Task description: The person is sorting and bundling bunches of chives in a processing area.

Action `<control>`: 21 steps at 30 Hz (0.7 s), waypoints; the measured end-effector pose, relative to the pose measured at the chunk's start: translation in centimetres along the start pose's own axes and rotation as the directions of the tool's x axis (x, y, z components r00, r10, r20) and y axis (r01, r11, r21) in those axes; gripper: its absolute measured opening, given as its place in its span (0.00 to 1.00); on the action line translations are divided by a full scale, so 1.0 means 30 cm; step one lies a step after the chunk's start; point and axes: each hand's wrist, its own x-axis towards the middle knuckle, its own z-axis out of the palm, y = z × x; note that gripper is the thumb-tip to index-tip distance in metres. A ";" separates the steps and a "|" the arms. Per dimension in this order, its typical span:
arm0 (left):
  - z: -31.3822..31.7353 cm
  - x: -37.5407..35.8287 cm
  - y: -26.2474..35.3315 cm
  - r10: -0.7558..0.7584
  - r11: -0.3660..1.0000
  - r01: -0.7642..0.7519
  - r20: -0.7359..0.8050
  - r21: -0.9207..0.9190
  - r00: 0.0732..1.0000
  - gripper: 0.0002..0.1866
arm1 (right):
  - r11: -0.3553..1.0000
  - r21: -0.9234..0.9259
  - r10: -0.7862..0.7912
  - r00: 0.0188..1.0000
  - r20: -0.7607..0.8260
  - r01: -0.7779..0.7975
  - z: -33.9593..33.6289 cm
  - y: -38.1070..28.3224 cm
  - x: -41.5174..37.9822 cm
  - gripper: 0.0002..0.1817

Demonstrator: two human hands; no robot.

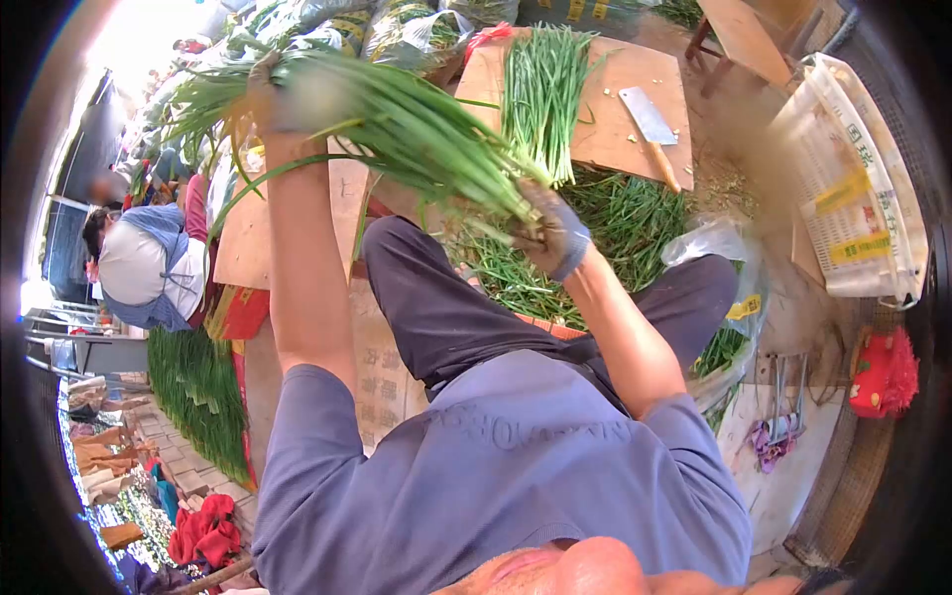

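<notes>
A large bunch of long green leafy stalks (416, 124) is stretched between my two gloved hands. My left hand (273, 99) is closed around its leafy end at the upper left, partly blurred. At the pale root end, my right hand (553, 230) grips the stalk bases. Beyond my right hand, another bunch of stalks (545, 94) lies on a wooden board (620, 74). A cleaver (650, 124) with a wooden handle rests on the board's right side. Loose green stalks (625, 223) are heaped below the board, by my legs.
Another person (154, 258) bends over at the left. Green stalks (198, 387) stand packed below them. Filled plastic bags (407, 40) line the back. A white woven bag (853, 188) and a red bag (881, 375) are at the right. Red cloth (206, 531) lies lower left.
</notes>
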 end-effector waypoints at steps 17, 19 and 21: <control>0.022 -0.033 -0.051 0.143 0.981 -0.178 -0.340 -0.075 0.929 0.12 | 0.873 -0.465 -0.032 0.933 -0.358 -0.149 0.161 0.031 -0.055 0.19; 0.077 -0.078 -0.077 0.166 0.977 -0.203 -0.356 -0.069 0.920 0.12 | 0.919 -0.349 0.078 0.952 -0.297 -0.184 0.177 0.025 0.038 0.18; 0.143 -0.129 -0.112 0.203 0.968 -0.242 -0.364 -0.063 0.909 0.12 | 0.983 -0.158 0.082 0.992 -0.092 -0.096 0.104 0.063 0.151 0.17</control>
